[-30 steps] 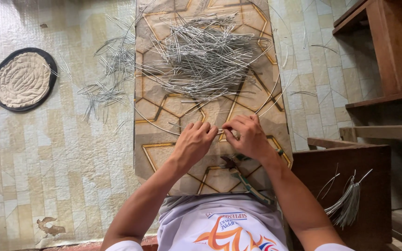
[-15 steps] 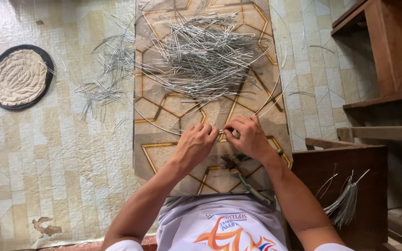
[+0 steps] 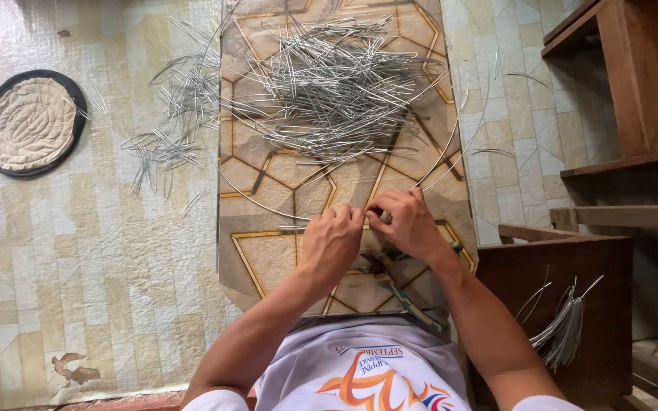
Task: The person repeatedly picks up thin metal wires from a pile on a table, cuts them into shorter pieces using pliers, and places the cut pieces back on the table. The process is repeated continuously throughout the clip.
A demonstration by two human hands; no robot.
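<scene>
My left hand [image 3: 332,242] and my right hand [image 3: 405,222] meet fingertip to fingertip over a patterned brown mat [image 3: 268,259]. Both pinch the same long thin silver wire [image 3: 451,141], which curves up and away to the right, with another strand sweeping left toward [image 3: 249,199]. Beyond my hands lies a big tangled pile of cut silver wire pieces [image 3: 336,87] on the mat. Under my wrists a pair of green-handled pliers [image 3: 405,293] rests on the mat, partly hidden.
A smaller scatter of wire bits [image 3: 173,129] lies on the tiled floor left of the mat. A round beige cushion with a black rim [image 3: 28,123] sits far left. Dark wooden furniture [image 3: 634,91] stands right; a bundle of wires [image 3: 561,331] hangs from a wooden box [image 3: 573,266].
My hands have stayed together on the wire with only small finger movement. The view has shifted slightly.
</scene>
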